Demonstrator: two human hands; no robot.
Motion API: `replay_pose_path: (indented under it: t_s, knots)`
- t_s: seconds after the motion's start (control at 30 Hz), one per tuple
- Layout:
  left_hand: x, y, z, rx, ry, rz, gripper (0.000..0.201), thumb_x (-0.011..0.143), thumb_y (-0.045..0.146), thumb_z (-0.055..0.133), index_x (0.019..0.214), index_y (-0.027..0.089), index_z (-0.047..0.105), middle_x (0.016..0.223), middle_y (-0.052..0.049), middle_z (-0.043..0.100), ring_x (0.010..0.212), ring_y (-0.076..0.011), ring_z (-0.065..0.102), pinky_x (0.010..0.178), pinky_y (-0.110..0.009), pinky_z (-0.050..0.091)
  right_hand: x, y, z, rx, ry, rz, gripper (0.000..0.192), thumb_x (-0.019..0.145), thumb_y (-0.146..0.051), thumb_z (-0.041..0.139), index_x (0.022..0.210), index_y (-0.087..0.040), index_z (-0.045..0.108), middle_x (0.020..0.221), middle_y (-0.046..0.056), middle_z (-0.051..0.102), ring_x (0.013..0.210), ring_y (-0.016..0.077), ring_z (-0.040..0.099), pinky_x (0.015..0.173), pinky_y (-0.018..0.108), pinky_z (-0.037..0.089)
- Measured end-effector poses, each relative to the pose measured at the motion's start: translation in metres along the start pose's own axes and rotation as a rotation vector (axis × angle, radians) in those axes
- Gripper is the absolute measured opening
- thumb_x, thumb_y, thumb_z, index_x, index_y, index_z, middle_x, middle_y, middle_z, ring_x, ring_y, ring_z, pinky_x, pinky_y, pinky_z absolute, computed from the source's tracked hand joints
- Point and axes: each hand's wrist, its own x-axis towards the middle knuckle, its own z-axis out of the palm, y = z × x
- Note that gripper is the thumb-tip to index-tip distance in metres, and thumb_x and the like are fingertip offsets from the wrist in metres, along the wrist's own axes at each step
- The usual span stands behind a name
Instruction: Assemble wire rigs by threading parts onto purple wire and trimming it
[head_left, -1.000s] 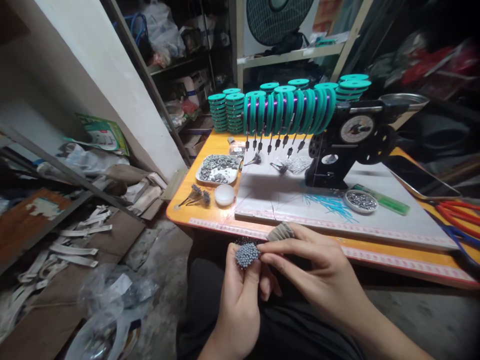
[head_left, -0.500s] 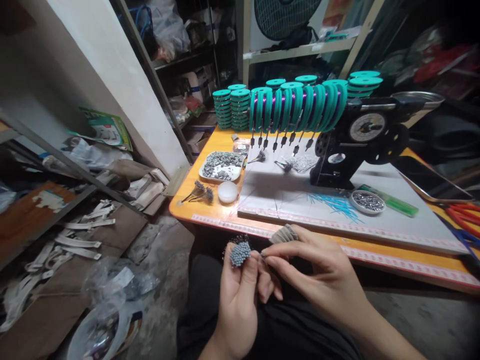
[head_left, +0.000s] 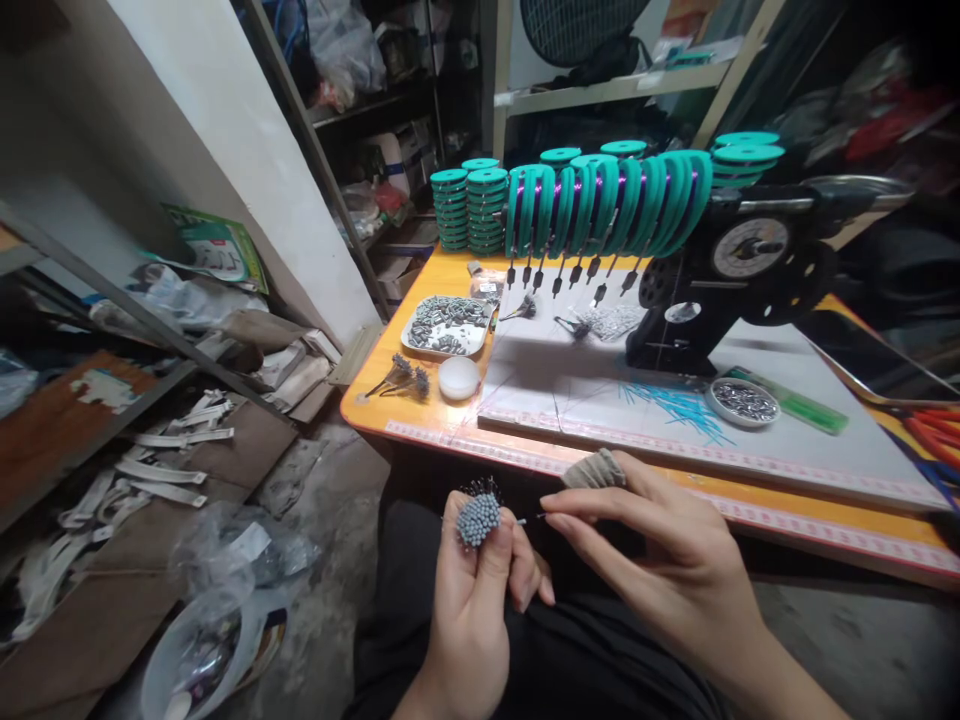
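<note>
My left hand holds a tight bundle of thin stems tipped with grey-blue beads, heads up, in front of my lap. My right hand is just right of the bundle, its thumb and forefinger pinched on one thin stem drawn sideways out of it. The forefinger wears a grey cloth wrap. Both hands hover below the front edge of the orange table.
On the table lie a white mat, a black winding machine with a row of teal spools, stacked teal spools, a tray of metal pieces, a small round tin, blue strands and red pliers. Cluttered shelves stand left.
My right hand has moved slightly right, away from the bundle, drawing one stem out. The camera has tilted a little; the left hand keeps the bundle.
</note>
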Motion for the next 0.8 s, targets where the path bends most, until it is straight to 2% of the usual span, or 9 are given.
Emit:
replay_pose_path:
  t_s: [0.2,0.33,0.5,0.63,0.73,0.8]
  knots:
    - [0.000,-0.002,0.003,0.009,-0.021,-0.012,0.020,0.102,0.029,0.041,0.085,0.020,0.040,0.061,0.007,0.040,0.057,-0.0052,0.045,0.062,-0.021,0.045,-0.001,0.002,-0.001,0.058,-0.032,-0.006,0.025,0.084,-0.005,0.067,0.102,-0.020,0.073,0.080,0.002,0.062,0.070,0.0099,0.060,0.059,0.021,0.049]
    - [0.003,0.003,0.009,-0.003,-0.094,-0.065,0.021,0.100,0.036,0.046,0.087,0.020,0.039,0.060,0.008,0.038,0.055,-0.0047,0.039,0.060,-0.020,0.045,0.001,0.005,-0.005,0.169,-0.072,0.011,0.026,0.085,-0.008,0.068,0.106,-0.023,0.073,0.079,0.001,0.064,0.067,0.0103,0.062,0.055,0.021,0.050]
    - [0.005,0.009,0.020,0.154,-0.109,-0.046,0.020,0.101,0.035,0.044,0.088,0.020,0.041,0.063,0.006,0.042,0.059,-0.0058,0.044,0.060,-0.021,0.041,0.004,0.001,-0.017,0.153,-0.130,0.017,0.022,0.087,-0.009,0.065,0.103,-0.022,0.072,0.078,0.002,0.065,0.067,0.0123,0.063,0.058,0.024,0.051]
    - [0.012,0.009,0.025,0.227,-0.015,0.007,0.018,0.101,0.033,0.045,0.087,0.021,0.041,0.064,0.006,0.042,0.059,-0.0066,0.043,0.059,-0.022,0.040,0.004,-0.003,-0.022,-0.064,-0.132,-0.085,0.013,0.087,-0.007,0.060,0.090,-0.017,0.069,0.075,0.004,0.061,0.066,0.0140,0.058,0.057,0.028,0.045]
    - [0.025,0.015,0.021,0.221,0.137,0.206,0.025,0.099,0.032,0.048,0.080,0.021,0.038,0.061,0.007,0.039,0.056,-0.0071,0.042,0.056,-0.022,0.038,0.005,0.001,-0.028,-0.203,-0.068,-0.155,0.010,0.083,-0.006,0.061,0.080,-0.015,0.063,0.070,0.003,0.056,0.064,0.0151,0.053,0.055,0.029,0.039]
    - [0.034,0.021,0.013,0.183,0.244,0.333,0.030,0.099,0.032,0.048,0.073,0.020,0.037,0.058,0.007,0.034,0.052,-0.0070,0.039,0.054,-0.023,0.037,0.007,0.007,-0.033,-0.240,-0.022,-0.152,0.010,0.082,-0.006,0.062,0.080,-0.015,0.061,0.069,0.003,0.054,0.064,0.0145,0.051,0.055,0.028,0.038]
